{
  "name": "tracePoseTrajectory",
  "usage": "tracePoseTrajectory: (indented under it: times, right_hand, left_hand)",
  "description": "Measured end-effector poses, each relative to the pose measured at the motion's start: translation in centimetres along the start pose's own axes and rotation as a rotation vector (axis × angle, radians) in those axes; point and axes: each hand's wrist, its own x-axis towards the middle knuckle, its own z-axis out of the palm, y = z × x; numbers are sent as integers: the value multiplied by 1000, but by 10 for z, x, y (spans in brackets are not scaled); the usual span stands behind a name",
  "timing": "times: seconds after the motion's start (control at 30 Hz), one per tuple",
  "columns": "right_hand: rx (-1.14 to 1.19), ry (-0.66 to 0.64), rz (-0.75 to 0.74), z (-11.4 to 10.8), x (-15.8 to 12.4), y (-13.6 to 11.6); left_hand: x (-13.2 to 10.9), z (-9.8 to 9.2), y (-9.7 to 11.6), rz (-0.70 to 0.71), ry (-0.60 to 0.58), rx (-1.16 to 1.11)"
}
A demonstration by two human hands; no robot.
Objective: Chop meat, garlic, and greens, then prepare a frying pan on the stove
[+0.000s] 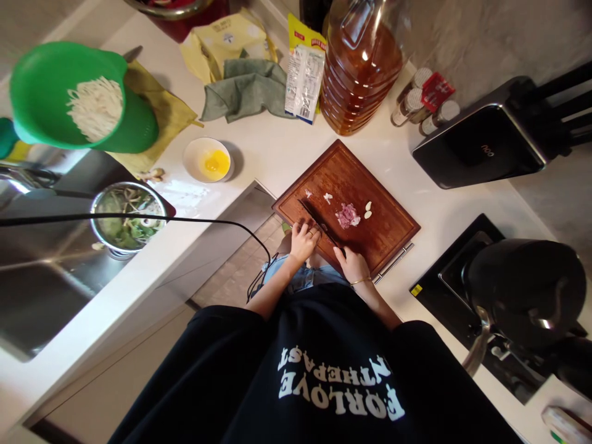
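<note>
A brown wooden cutting board (383,231) lies on the white counter in front of me. My right hand (354,265) is closed round the handle of a dark knife (317,221), whose blade lies across the board's near left part. My left hand (303,239) rests at the board's near edge beside the blade, fingers curled; what is under them is hidden. A small pile of pink chopped pieces (348,216) sits mid-board, with two pale garlic cloves (368,209) to its right and small white bits (327,197) behind the blade.
Left of the board are a white bowl with egg yolk (206,160), a steel bowl of greens (127,216), a green colander of white strands (69,98) and the sink (37,277). An oil bottle (361,61), spice jars (420,98), a black appliance (481,148) and a black pot (522,290) stand behind and right.
</note>
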Motion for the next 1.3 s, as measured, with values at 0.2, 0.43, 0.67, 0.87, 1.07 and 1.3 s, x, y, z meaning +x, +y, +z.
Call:
tracePoseTrajectory:
  times: [0.2, 0.43, 0.67, 0.87, 1.07, 1.3]
  right_hand:
    - [116, -12, 44, 11, -26, 44]
    - [503, 81, 87, 10, -11, 55]
    - [1020, 62, 321, 3, -17, 59]
    - [1195, 81, 409, -1, -29, 58]
    - [1171, 136, 431, 2, -39, 60]
    - [998, 220, 391, 13, -43, 59]
  left_hand:
    - [1, -3, 2, -47, -2, -28]
    - [2, -13, 0, -22, -77, -67]
    - [18, -20, 9, -118, -26, -78]
    - [49, -26, 14, 102, -201, -199]
    - [59, -39, 5, 326, -386, -169]
    - [66, -25, 3, 477, -373, -53]
